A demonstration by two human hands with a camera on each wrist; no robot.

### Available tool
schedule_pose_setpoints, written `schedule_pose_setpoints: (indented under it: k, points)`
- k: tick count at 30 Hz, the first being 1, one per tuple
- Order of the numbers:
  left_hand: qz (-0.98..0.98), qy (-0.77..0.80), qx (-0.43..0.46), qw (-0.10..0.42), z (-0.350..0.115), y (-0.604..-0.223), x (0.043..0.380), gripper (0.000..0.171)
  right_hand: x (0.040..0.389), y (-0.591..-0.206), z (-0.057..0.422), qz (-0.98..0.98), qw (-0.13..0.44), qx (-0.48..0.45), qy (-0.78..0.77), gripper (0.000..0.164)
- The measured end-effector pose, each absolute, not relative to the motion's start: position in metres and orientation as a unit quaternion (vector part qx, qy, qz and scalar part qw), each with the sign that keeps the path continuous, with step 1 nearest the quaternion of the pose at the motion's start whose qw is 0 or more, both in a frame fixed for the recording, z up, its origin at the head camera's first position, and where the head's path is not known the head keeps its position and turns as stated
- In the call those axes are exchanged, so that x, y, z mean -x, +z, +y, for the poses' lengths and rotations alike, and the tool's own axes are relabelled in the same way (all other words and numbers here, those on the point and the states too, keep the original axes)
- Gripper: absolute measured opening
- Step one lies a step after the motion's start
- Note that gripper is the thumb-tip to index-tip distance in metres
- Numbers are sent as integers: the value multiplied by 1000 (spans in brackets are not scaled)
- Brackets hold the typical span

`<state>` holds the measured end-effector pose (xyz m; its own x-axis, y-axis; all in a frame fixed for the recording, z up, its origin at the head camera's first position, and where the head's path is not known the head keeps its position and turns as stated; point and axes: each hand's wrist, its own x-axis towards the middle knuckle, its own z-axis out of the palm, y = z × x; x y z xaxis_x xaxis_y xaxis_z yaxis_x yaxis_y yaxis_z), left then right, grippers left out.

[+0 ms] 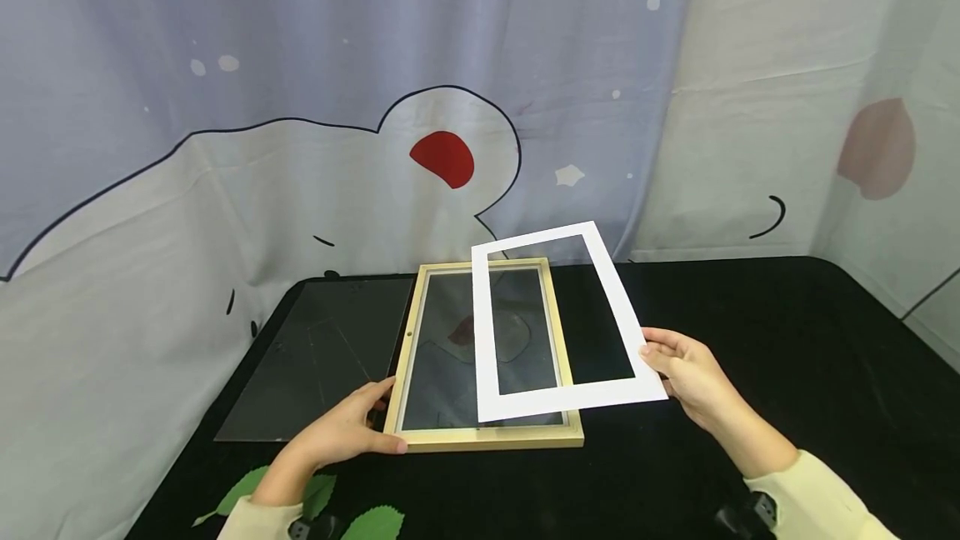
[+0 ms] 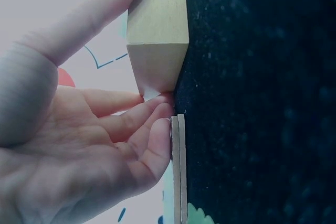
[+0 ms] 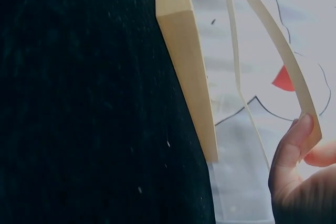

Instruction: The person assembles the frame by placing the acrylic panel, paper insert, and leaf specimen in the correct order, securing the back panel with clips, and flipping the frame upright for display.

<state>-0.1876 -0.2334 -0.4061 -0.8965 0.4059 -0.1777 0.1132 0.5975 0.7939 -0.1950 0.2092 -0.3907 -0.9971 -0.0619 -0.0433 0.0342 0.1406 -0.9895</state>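
Observation:
A pale wooden picture frame [image 1: 480, 438] lies on the black table, its glassy inside reflecting the curtain. My left hand [image 1: 341, 432] holds its near left corner, the thumb on the front side and the fingers along the left side [image 2: 155, 72]. On the right, my right hand [image 1: 690, 377] pinches the edge of a white rectangular picture mat [image 1: 486, 340] near its lower right corner. Tilted above the frame, the mat overlaps its right half in the head view; in the right wrist view it bows slightly [image 3: 283, 51].
Left of the frame lies a dark flat panel [image 1: 285, 373] with a thin outline on it. Two thin stacked edges [image 2: 178, 166] show beside my left fingers. Green leaves [image 1: 372, 523] sit at the near edge. A patterned curtain [image 1: 300, 23] hangs behind the black table [image 1: 787, 340].

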Motion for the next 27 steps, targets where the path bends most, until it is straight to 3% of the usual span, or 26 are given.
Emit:
schedule_pose_setpoints:
  k: [27]
  points:
    - [884,416,-138,162,-230,-405,185,97,195,-397,162,754,15,-34,-656,39]
